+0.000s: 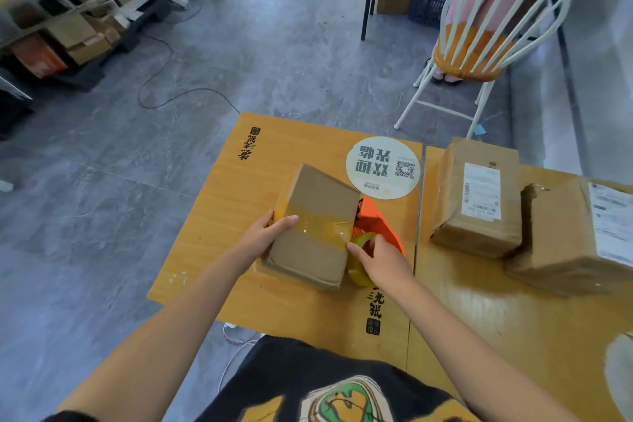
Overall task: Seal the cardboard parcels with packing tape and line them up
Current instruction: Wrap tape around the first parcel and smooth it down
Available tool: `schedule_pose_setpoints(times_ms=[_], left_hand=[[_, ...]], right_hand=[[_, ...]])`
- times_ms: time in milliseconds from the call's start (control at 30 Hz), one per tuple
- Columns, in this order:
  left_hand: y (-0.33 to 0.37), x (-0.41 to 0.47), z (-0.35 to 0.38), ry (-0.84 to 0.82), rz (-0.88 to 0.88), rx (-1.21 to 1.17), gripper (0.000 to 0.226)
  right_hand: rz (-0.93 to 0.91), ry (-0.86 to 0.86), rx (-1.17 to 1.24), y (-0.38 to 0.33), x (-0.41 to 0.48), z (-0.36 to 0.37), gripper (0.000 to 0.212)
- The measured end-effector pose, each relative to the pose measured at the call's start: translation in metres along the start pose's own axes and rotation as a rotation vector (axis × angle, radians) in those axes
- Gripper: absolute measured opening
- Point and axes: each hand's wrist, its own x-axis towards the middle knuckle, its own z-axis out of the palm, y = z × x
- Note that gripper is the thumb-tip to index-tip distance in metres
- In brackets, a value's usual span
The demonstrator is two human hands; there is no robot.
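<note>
Tape (322, 221) lies in one glossy band across the top of the parcel (313, 252), which sits skewed near the middle of the table (212, 216). The left grip (265, 233) is released: it rests against the parcel's left edge, with a straight finger pressing the band down. The right grip (380, 262) is clenched round the tape dispenser (376, 221), grasping it at the roll (356, 271), tight against the parcel's right side where the band reaches the edge.

Trouble, as I judge it, is likeliest at that right edge. The band is wrinkled there. If the dispenser is drawn off at a slant rather than down the side wall, the tape may stretch, tear ragged or peel back off the top. The parcel is braced from one side only, so a tug to the right could drag it from under the left grip or turn it on the table. The cutter is not visible, so the thumb beside the roll may be nearer to it than it seems.

On the adjoining table to the right stand a far parcel (479, 195) and a near parcel (561, 243), close together. A wide swing of the dispenser could knock them askew.
</note>
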Motion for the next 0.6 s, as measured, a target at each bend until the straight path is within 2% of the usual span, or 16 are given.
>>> schedule_pose_setpoints(times_ms=[133, 233, 300, 433, 600], left_hand=[[-0.016, 0.008, -0.008, -0.013, -0.047, -0.079, 0.117], [-0.022, 0.011, -0.008, 0.003, -0.067, -0.144, 0.107], [-0.019, 0.008, -0.006, -0.002, -0.06, -0.16, 0.107], [-0.022, 0.007, -0.004, -0.051, -0.074, -0.143, 0.106], [-0.032, 0.008, 0.003, -0.045, -0.093, -0.205, 0.099]], right_hand=[[0.044, -0.175, 0.327, -0.014, 0.004, 0.0, 0.046], [0.051, -0.248, 0.412, -0.017, 0.005, -0.002, 0.038], [0.037, -0.271, 0.414, -0.016, 0.007, -0.005, 0.042], [0.048, -0.269, 0.395, -0.017, 0.008, -0.012, 0.015], [0.088, -0.158, 0.184, -0.021, 0.009, -0.01, 0.028]])
